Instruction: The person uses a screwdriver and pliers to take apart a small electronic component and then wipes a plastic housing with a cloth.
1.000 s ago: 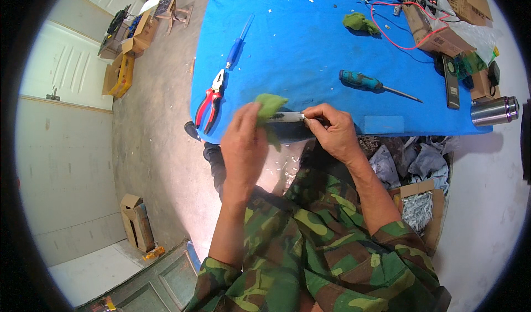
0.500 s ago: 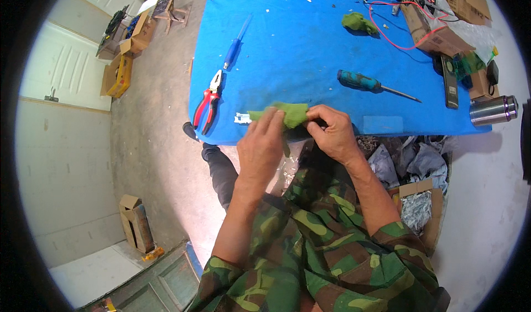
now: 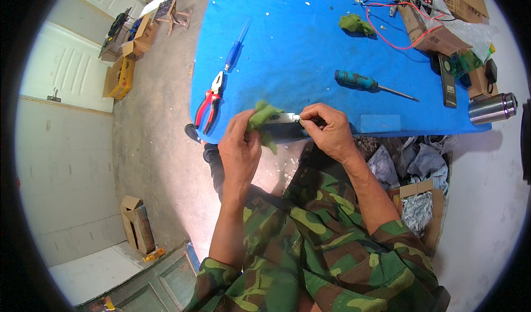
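My left hand (image 3: 241, 146) is closed round a green cloth (image 3: 264, 114), which wraps the left part of a thin whitish metal strip (image 3: 283, 118). Between the thumb and fingers of my right hand (image 3: 331, 129), the strip's right end is pinched. The strip lies level just over the near edge of the blue-covered table (image 3: 298, 63). Left of my hands rest pliers with red and black handles (image 3: 209, 105). A screwdriver with a teal handle (image 3: 357, 80) lies beyond my right hand, its tip pointing right.
A blue-handled screwdriver (image 3: 233, 55) lies beyond the pliers. Further off is another green cloth (image 3: 355, 24), beside a red cable (image 3: 381, 35) and an open cardboard box (image 3: 440, 38). A steel flask (image 3: 492, 108) lies at the right edge. Grey bags (image 3: 426, 160) sit below the table.
My left hand has slid left along the strip with the green cloth, baring the strip's right part. My right hand keeps its pinch in about the same place.
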`<action>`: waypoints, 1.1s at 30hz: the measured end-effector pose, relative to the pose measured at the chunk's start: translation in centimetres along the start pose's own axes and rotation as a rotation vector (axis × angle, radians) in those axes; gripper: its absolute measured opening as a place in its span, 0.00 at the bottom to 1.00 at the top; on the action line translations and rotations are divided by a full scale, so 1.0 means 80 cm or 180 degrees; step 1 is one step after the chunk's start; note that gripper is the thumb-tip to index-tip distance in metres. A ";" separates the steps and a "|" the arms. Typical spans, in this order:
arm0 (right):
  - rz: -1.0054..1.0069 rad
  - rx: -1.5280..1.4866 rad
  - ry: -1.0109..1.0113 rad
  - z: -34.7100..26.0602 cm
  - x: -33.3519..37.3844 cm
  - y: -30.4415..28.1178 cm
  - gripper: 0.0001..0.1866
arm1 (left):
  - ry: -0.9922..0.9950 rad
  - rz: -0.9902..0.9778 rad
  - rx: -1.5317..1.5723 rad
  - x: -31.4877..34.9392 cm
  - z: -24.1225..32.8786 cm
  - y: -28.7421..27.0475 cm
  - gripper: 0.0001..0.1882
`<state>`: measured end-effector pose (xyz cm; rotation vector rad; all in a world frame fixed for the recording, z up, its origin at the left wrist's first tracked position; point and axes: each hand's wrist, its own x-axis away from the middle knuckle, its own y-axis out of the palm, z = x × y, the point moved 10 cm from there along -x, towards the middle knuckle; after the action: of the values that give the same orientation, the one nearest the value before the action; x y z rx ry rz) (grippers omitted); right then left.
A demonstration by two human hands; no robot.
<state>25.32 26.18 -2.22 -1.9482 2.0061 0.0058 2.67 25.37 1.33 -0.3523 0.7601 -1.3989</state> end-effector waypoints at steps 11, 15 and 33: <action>-0.0007 0.0501 -0.0401 -0.018 0.012 0.005 0.08 | 0.0953 -0.0383 -0.1078 0.031 0.063 0.071 0.25; -0.0007 0.0358 -0.0481 -0.015 0.012 0.008 0.05 | 0.0861 -0.0307 -0.1234 0.024 0.041 0.052 0.24; 0.0006 0.0460 -0.0562 -0.007 0.013 0.010 0.06 | 0.0781 0.0016 -0.0768 0.010 0.057 0.012 0.25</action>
<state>24.38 25.09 -2.11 -1.7908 1.8420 0.0314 6.39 23.77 3.80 -0.3688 1.1360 -1.3630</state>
